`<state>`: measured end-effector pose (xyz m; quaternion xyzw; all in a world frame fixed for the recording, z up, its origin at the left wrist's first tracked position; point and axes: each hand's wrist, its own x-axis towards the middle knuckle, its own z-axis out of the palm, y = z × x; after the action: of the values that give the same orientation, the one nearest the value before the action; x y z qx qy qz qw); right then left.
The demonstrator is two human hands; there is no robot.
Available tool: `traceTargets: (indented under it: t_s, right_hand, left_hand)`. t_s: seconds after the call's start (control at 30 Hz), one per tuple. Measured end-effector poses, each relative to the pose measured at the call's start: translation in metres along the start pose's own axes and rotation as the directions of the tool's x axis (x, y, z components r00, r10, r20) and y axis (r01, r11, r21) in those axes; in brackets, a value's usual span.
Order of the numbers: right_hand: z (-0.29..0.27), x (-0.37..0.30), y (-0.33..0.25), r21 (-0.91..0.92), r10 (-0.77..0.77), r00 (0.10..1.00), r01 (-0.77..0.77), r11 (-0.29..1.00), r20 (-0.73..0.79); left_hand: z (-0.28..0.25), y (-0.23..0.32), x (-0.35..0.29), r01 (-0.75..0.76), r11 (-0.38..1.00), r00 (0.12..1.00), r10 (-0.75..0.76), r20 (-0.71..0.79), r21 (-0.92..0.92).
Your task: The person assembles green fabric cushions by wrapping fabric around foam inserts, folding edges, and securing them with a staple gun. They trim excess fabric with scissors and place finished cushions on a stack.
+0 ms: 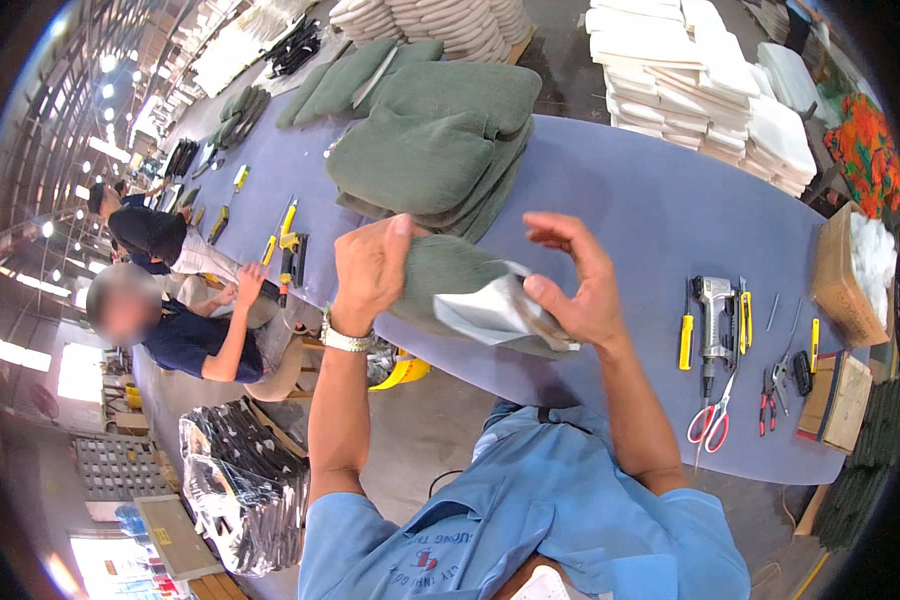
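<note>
Green padded piece (438,270) is held up over the near edge of the blue-grey table (610,190), white underlayer (475,312) partly exposed. Judged light; cover probably soft and non-slip, core maybe stiffer, not fragile by look. Best gripped at both ends, cover edge pinched under a thumb. Left end is clasped by the left hand (373,265), fingers curled. Right hand (585,285) is held spread at the other end, thumb by the underlayer; contact cannot be told. Beyond, green pieces (420,150) are stacked; at right, air stapler (715,315) and scissors (710,425) are laid out.
</note>
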<state>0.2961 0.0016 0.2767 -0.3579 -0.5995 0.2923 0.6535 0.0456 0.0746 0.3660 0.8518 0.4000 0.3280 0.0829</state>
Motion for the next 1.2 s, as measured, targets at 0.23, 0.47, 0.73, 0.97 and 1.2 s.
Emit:
traceTargets:
  t_s: [0.23, 0.47, 0.73, 0.97, 1.2]
  right_hand:
    - [0.041, -0.006, -0.006, -0.048, 0.148, 0.964, -0.141, 0.989, 0.222]
    - [0.059, -0.024, -0.008, -0.155, 0.087, 0.991, -0.071, 0.985, 0.1]
    - [0.054, -0.055, -0.017, -0.212, 0.075, 0.991, -0.098, 0.972, -0.112]
    - [0.077, -0.066, -0.013, -0.195, 0.187, 0.944, -0.245, 0.95, -0.272]
    - [0.105, -0.091, -0.01, -0.171, 0.107, 0.892, -0.2, 0.965, -0.439]
  left_hand:
    - [-0.003, -0.057, -0.015, 0.074, 0.979, 0.994, -0.087, -0.059, -0.191]
    - [0.009, -0.042, -0.002, -0.08, 0.959, 0.987, 0.039, -0.155, -0.271]
    - [0.05, -0.02, 0.052, -0.218, 0.816, 0.975, 0.204, -0.086, -0.535]
    - [0.091, -0.027, 0.07, -0.077, 0.502, 0.996, 0.078, -0.044, -0.862]
    - [0.09, -0.041, 0.068, -0.022, 0.486, 0.991, 0.123, 0.044, -0.874]
